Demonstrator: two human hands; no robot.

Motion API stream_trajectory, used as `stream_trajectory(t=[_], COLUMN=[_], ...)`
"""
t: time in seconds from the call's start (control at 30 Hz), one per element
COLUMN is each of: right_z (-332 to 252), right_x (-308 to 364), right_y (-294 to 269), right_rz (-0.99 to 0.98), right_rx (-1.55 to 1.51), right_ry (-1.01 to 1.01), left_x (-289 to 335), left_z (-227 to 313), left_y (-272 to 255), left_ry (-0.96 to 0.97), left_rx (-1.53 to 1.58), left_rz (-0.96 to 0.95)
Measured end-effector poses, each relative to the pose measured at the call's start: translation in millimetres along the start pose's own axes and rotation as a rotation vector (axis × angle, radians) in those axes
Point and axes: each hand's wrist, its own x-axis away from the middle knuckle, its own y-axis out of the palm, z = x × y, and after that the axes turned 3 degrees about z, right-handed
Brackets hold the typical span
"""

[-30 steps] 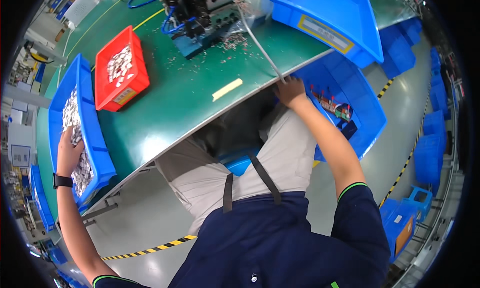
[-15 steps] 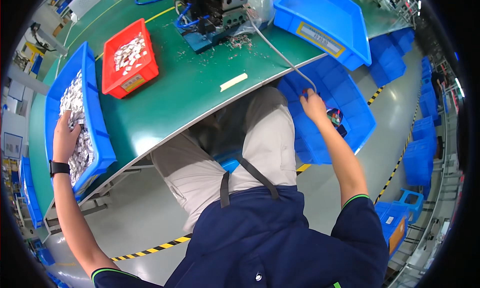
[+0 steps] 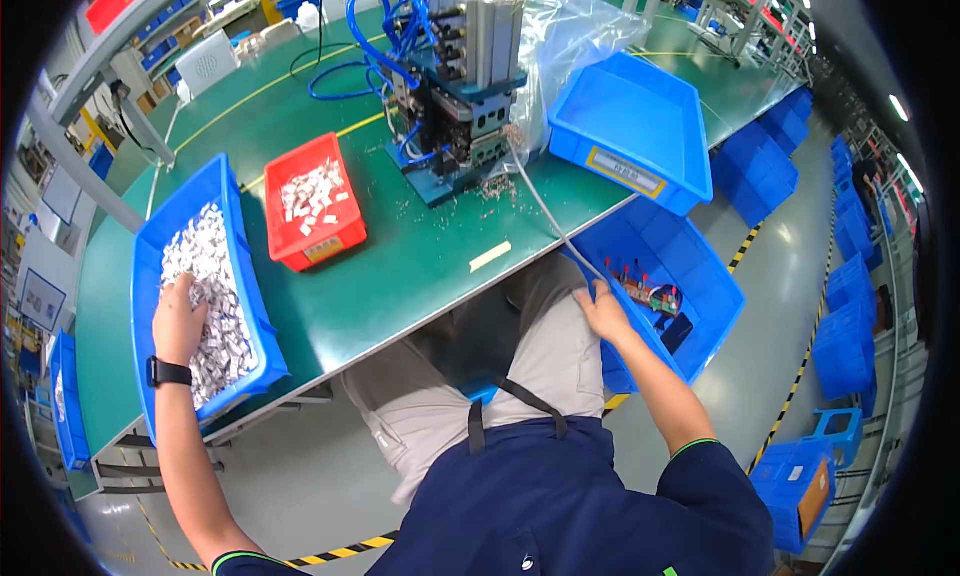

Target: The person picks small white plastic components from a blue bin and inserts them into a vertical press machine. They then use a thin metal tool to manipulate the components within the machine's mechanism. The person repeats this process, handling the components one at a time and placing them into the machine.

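Note:
My left hand (image 3: 180, 321) reaches into a long blue bin (image 3: 262, 321) at the left. Its thumb and fingers are spread among many small white pieces (image 3: 225, 321); whether a piece lies between them is hidden. My right hand (image 3: 603, 314) is closed around a thin grey cable (image 3: 545, 211) beside my right thigh. From the machine (image 3: 455, 116) on the bench, this cable runs over the table edge to my fingers. Just past that hand, a large blue bin (image 3: 705, 321) below table height holds red-tipped parts (image 3: 655, 294) and a dark flat object.
A red tray (image 3: 318, 246) of white pieces sits on the green table (image 3: 400, 276). Scraps lie around the machine's base. A blue tray (image 3: 640, 106) stands at the table's right edge, near clear plastic sheeting (image 3: 570, 36). More blue bins (image 3: 845, 321) line the floor to the right.
The whole view has shifted, so the table sits lower and more of the machine shows. My right hand has moved from over the large bin toward my thigh, still holding the cable. My left hand stays among the pieces.

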Motion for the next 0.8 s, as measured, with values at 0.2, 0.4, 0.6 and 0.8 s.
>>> stream_trajectory(t=[0.2, 0.4, 0.6, 0.8], right_z=[-5.3, -6.5, -24.5, -12.3], right_x=[6.6, 16.9, 30.8, 37.6], right_y=[0.3, -6.9, -21.8, -17.4], right_rz=[-0.045, -0.043, -0.102, -0.045], right_rx=[-0.019, 0.006, 0.134, 0.117], right_ry=[-0.001, -0.002, -0.089, -0.226], left_x=[0.0, -0.6, 4.5, 0.5], left_z=[-0.5, 0.7, -4.9, -19.4], left_y=[-0.4, -0.4, -4.6, 3.9], left_ry=[-0.054, -0.075, -0.122, -0.090], left_rx=[-0.020, -0.018, -0.015, -0.004], left_rz=[0.029, 0.028, 0.046, 0.180])
